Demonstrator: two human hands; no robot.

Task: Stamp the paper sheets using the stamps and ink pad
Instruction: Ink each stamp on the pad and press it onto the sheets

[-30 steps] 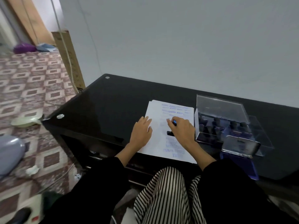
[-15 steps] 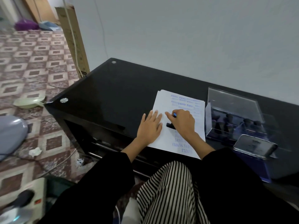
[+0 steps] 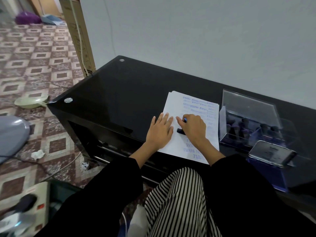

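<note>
A stack of white paper sheets [image 3: 172, 103] lies on the black glass table [image 3: 119, 93], printed with several blue stamp marks. My right hand [image 3: 194, 129] grips a black stamp [image 3: 180, 131] with a blue top and holds it down on the top sheet. My left hand [image 3: 159, 132] lies flat on the sheet's left edge, fingers straight. To the right stands a clear plastic case [image 3: 246, 108] with several dark stamps [image 3: 244, 124] inside. The ink pad [image 3: 271, 153] with its metal lid sits at the case's near right corner.
A grey wall runs close behind the table. On the patterned tile floor at left lie a pale green dustpan [image 3: 30, 100], a grey round object [image 3: 12, 132], cables and a power strip [image 3: 25, 202]. A tall cardboard box [image 3: 77, 36] leans at the wall corner.
The camera view has shifted, so the table and hands sit further right and lower. Both hands stay as they were on the sheet, the right one still gripping the stamp.
</note>
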